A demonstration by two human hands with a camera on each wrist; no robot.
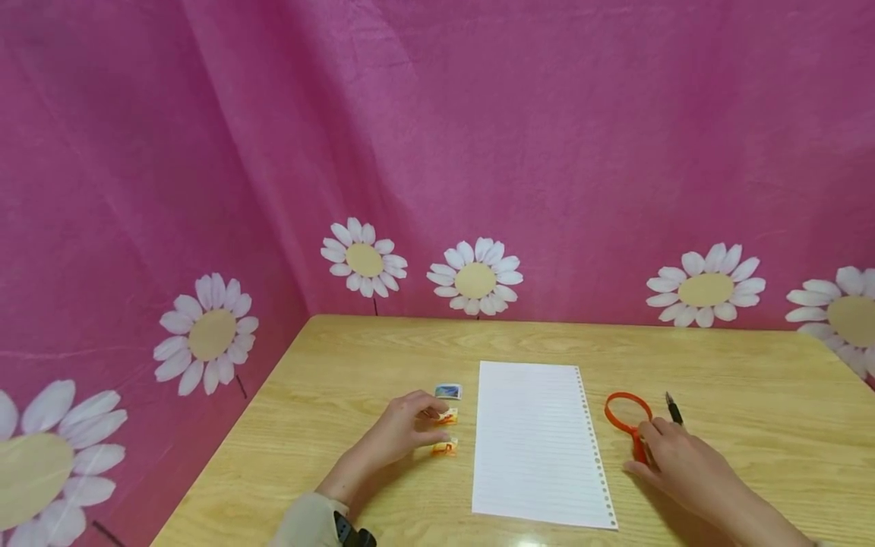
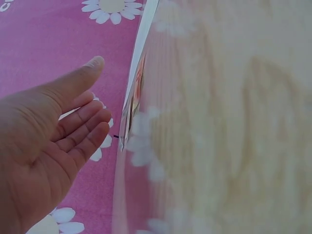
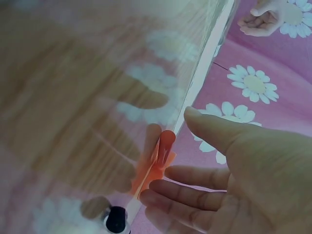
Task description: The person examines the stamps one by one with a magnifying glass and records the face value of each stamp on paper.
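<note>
Item 1: my left grip, loosely spread, thumb and fingers apart and clasped round nothing. It hangs at the slips, its fingers by the upper orange slip and its thumb just beside the lower orange slip. Contact with either: I cannot tell.

Item 2: three small printed slips in a column on the desk. Farthest from me, the blue slip, light-edged; nearer, the two orange ones, the upper partly hidden by my fingers.

Item 3: one sheet of paper, white, ruled, a row of punched holes down its right edge. Lies flat, just right of the slips.

Item 4: one magnifying glass, red-orange, ring and handle. Lies right of the paper, ring towards the far side, handle under my right grip.

Item 5: my right grip, relaxed, its thumb apart from the fingers, not clenched. Fingertips at the handle; whether they touch it, I cannot tell.

Item 6: one pen, dark, tip pointing away from me, partly covered by my right grip.

Item 7: one sleeve, pale, on my left arm; a black band beside it.

Item 8: pink curtain behind the desk, printed with white daisies.
</note>
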